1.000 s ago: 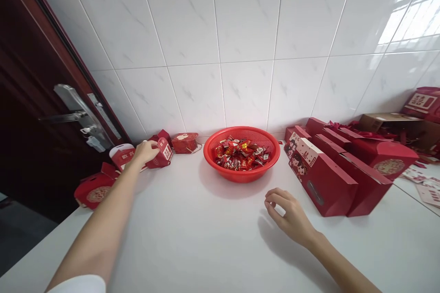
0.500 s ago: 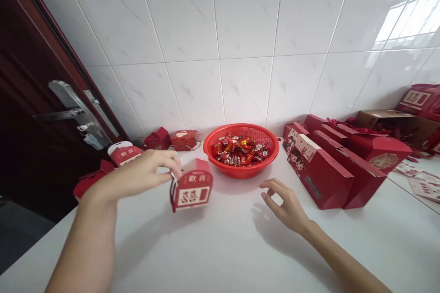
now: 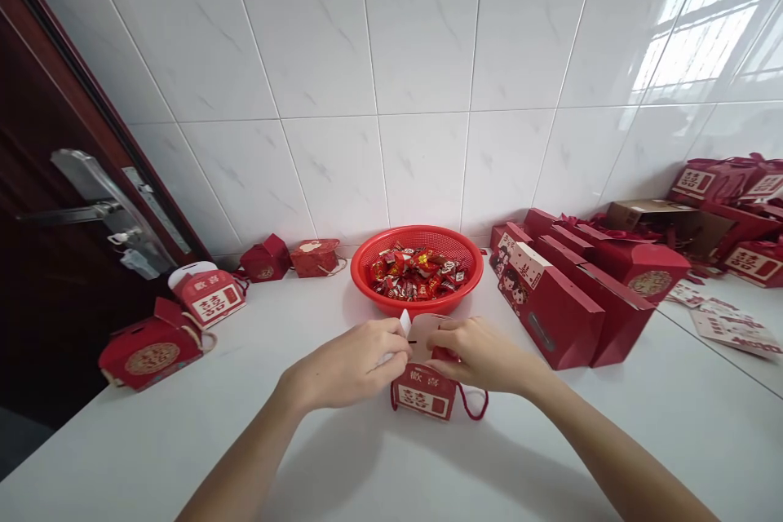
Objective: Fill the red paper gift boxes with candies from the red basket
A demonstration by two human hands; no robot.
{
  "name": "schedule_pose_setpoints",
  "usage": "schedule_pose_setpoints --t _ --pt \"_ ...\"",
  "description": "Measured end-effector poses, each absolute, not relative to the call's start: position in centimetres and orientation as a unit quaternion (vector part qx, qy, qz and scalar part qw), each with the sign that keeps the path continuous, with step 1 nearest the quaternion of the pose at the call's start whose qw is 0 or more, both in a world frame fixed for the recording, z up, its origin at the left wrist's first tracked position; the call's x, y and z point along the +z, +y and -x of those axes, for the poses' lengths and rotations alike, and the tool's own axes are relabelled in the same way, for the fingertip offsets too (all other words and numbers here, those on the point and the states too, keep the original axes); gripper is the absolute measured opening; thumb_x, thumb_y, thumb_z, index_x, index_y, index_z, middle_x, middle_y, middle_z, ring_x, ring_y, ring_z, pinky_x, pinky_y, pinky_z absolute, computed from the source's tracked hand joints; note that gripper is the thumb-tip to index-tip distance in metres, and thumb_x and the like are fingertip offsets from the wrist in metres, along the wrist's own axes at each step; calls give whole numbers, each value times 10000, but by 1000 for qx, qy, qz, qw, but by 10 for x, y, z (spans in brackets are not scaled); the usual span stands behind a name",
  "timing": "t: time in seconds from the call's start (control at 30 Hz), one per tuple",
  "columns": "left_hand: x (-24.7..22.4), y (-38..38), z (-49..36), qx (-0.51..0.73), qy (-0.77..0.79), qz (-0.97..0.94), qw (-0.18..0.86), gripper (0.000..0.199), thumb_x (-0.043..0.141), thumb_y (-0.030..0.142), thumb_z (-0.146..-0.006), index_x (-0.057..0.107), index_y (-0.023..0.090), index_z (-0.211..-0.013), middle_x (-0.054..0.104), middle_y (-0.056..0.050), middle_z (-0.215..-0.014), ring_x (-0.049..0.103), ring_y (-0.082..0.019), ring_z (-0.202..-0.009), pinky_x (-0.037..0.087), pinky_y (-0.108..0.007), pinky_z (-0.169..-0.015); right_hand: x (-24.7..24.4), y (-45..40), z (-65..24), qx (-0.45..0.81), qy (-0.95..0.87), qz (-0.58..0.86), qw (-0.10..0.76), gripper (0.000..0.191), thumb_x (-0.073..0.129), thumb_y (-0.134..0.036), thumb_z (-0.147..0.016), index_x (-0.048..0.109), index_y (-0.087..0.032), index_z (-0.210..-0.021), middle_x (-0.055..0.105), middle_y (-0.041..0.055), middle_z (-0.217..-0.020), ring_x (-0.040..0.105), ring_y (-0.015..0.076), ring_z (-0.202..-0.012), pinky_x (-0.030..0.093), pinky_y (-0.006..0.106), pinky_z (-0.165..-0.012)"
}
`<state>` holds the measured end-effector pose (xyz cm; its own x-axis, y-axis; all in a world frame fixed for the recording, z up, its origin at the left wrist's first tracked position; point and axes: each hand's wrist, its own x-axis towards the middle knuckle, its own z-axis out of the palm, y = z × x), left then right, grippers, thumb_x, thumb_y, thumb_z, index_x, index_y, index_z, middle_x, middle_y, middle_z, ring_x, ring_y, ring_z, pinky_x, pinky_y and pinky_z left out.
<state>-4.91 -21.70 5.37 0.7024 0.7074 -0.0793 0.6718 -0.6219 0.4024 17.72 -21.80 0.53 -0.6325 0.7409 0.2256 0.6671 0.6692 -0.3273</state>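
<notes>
A small red paper gift box (image 3: 423,393) with white lettering stands on the table in front of me, its top flaps raised and apart. My left hand (image 3: 360,359) is closed on the white flap at its left side. On the right side my right hand (image 3: 474,352) grips another flap, fingers curled round its edge. A dark red cord handle (image 3: 474,404) loops out beside the box. Right behind it sits a red plastic basket (image 3: 362,276) with many wrapped candies (image 3: 419,271) in it. The inside of the box is mostly hidden by my fingers.
Several small red boxes, such as one with a round gold pattern (image 3: 152,357), stand at the left near the door (image 3: 55,277). Large red gift bags (image 3: 556,310) are packed together at the right. Flat printed cards (image 3: 737,326) lie farther right. A tiled wall closes the back.
The gift box has moved right to the middle, in front of the basket. Its top has been opened. My right hand has come in and taken hold of a flap.
</notes>
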Motion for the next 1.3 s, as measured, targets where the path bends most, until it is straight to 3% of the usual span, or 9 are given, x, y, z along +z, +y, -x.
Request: schedule_pose_setpoints --t 0.13,0.23,0.33,0.43,0.57,0.73,0.87,1.1,1.3 --pt "50 -213 48 56 398 -893 201 404 355 346 -1014 553 194 -696 562 -9 -713 515 -166 -660 332 -296 -599 7 -222 -188 155 -865 432 205 235 659 -419 -914 615 -193 -868 693 33 -823 555 143 -647 342 256 -581" --pt "49 -213 46 30 413 -888 200 331 499 397 -947 553 201 -686 554 -1 -686 506 -175 -658 309 -298 -592 9 -227 -202 224 -845 428 228 182 659 -380 -895 617 -211 -948 714 36 -949 622 171 -780 436 279 -675" --pt "49 -214 44 6 418 -890 183 264 661 464 -826 624 212 -756 581 -19 -806 545 -231 -832 364 -299 -667 8 -228 -216 290 -822 430 236 203 675 -322 -853 630 -225 -1025 705 36 -1044 643 185 -879 487 302 -766" --pt "48 -216 43 9 420 -891 175 257 697 442 -773 676 225 -909 598 -42 -971 536 -274 -978 420 -332 -777 2 -223 -227 362 -792 430 239 245 696 -322 -825 635 -222 -1040 686 38 -1020 646 188 -900 507 316 -817" --pt "44 -215 45 40 437 -878 190 482 701 462 -746 644 249 -1174 595 -67 -1231 505 -318 -1146 457 -379 -889 -13 -213 -234 450 -756 406 245 301 734 -364 -801 633 -211 -1039 655 37 -999 624 164 -830 522 313 -795" --pt "43 -215 50 12 463 -867 184 545 686 513 -748 634 240 -1217 541 -87 -1430 420 -365 -1331 426 -426 -1013 -29 -199 -235 507 -730 379 257 338 767 -374 -786 640 -203 -1048 625 29 -1027 599 137 -803 522 301 -780" --pt "45 -220 49 -21 489 -854 176 494 607 522 -799 636 236 -1201 571 -99 -1402 474 -378 -1305 443 -433 -986 -37 -187 -231 536 -718 361 258 374 793 -402 -766 642 -202 -1045 630 19 -991 607 132 -774 526 304 -773" --pt "44 -228 44 -56 534 -826 174 456 549 537 -827 634 236 -1158 652 -132 -1175 584 -383 -1138 482 -452 -891 -39 -168 -223 516 -739 349 258 426 780 -470 -772 661 -194 -1075 661 39 -1012 622 151 -810 537 317 -781" --pt "38 -218 42 -13 541 -822 178 486 543 528 -865 616 224 -1236 534 -149 -1435 537 -373 -1257 484 -433 -931 -33 -159 -224 491 -756 337 271 375 768 -436 -790 662 -185 -1047 667 37 -956 630 154 -815 540 310 -765"
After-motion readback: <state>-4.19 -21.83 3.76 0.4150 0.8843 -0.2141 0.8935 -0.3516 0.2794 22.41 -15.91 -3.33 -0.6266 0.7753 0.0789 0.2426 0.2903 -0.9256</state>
